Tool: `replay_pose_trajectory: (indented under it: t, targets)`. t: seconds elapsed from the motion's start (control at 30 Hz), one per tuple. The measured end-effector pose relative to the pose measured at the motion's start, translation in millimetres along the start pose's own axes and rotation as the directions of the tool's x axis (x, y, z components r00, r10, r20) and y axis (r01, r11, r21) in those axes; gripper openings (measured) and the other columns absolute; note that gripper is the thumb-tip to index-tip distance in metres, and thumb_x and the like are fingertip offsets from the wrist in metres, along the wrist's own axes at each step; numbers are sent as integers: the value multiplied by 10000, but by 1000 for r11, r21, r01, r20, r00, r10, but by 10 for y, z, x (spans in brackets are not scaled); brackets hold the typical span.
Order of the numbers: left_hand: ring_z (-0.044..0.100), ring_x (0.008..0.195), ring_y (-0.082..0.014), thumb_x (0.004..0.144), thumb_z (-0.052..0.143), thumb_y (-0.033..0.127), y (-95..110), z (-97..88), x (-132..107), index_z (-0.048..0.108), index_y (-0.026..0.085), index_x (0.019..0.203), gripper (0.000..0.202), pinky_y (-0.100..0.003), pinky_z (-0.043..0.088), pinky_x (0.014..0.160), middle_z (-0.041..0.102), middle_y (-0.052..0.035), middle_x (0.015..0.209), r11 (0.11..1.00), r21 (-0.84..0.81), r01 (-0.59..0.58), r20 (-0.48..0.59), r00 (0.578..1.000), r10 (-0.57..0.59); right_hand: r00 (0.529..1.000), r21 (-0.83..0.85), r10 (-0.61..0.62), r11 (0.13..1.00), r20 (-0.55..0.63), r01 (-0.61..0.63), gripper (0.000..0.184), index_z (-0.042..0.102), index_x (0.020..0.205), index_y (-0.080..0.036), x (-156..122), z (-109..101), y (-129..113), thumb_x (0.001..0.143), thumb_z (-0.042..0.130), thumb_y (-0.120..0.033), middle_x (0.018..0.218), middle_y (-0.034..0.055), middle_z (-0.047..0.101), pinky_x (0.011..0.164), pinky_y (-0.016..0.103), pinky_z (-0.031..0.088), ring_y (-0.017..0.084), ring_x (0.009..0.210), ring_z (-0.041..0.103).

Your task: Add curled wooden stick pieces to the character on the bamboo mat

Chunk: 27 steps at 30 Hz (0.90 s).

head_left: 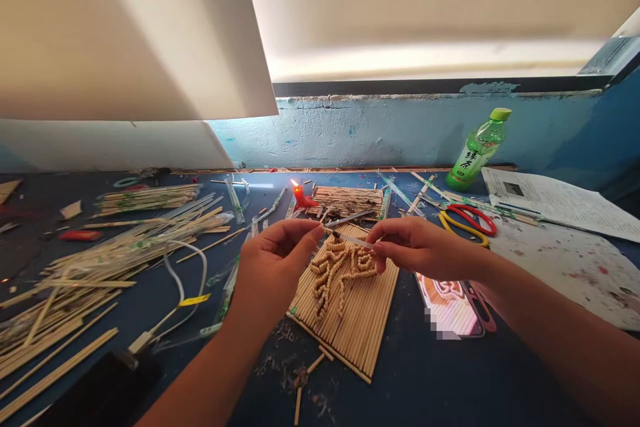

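Note:
Both of my hands are raised over a panel of wooden sticks (367,340) laid side by side, with small pale bead-like pieces (320,280) set on it in curving rows. My left hand (280,260) pinches a short thin stick (327,230) between thumb and fingertips. In the fingertips of my right hand (420,245) is a whitish glue stick (356,240). Its dark end meets the tip of the thin stick; whether they are joined I cannot tell. Just behind stands a lit red candle (300,197).
At left lie many loose sticks (75,300), a white cable (180,287) and a red lighter-like object (80,235). To the right are red-and-yellow scissors (467,221), a phone with a lit screen (450,307), papers (565,203) and a green bottle (477,150). A second stick panel (347,200) lies behind.

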<state>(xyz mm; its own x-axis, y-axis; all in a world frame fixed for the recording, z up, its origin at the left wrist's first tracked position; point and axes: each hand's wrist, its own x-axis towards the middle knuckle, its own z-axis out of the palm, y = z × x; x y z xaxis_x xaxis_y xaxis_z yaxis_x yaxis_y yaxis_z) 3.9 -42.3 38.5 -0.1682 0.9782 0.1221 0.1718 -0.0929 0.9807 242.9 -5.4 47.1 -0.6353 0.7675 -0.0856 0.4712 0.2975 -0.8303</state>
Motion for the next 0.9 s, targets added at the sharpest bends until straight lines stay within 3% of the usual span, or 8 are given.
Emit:
replay_pose_trajectory:
  t: [0.63,0.9]
  targets:
    - [615,632,-89,770,785,326,12,-11,-31,757,220,869,148,-162,480,567,728,16,717,989,114,-90,-61,993,97,998,144,22,989,55,-30,199,632,1001,-183,19,26,35,971,490,-319,803,19,704,465,210,311,71,526,425]
    - [622,644,-102,782,771,317,-16,-1,-31,755,214,867,135,-184,481,576,734,5,744,985,139,-106,-13,994,109,995,200,15,979,94,-34,201,615,998,-177,19,31,20,976,492,-335,808,21,688,480,207,331,72,549,436]
